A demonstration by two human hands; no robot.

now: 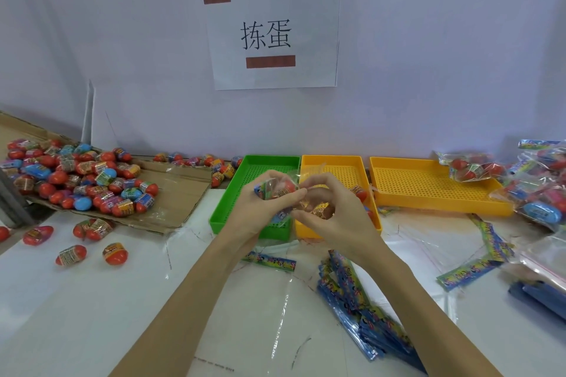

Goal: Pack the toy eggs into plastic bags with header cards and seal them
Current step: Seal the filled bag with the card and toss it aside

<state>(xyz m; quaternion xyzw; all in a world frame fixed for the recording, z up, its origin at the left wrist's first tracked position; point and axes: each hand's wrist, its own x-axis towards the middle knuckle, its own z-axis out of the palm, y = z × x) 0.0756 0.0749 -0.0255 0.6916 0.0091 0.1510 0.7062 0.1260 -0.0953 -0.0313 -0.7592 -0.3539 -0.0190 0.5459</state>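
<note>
**Two hands on one bag of toy eggs**

Both hands work together above the green tray [228, 208] and the nearer yellow tray [366, 168]. The left hand [260, 208] curls its fingers round a clear plastic bag [280, 188] holding toy eggs, while the right hand [330, 208] pinches the same bag from the other side. Loose toy eggs [79, 177] lie heaped on a flattened cardboard sheet [180, 193] at the left, a few on the white surface [92, 300]. Header cards [361, 303] are stacked near the right forearm. Filled bags [474, 167] rest on the far yellow tray [428, 190].
</note>
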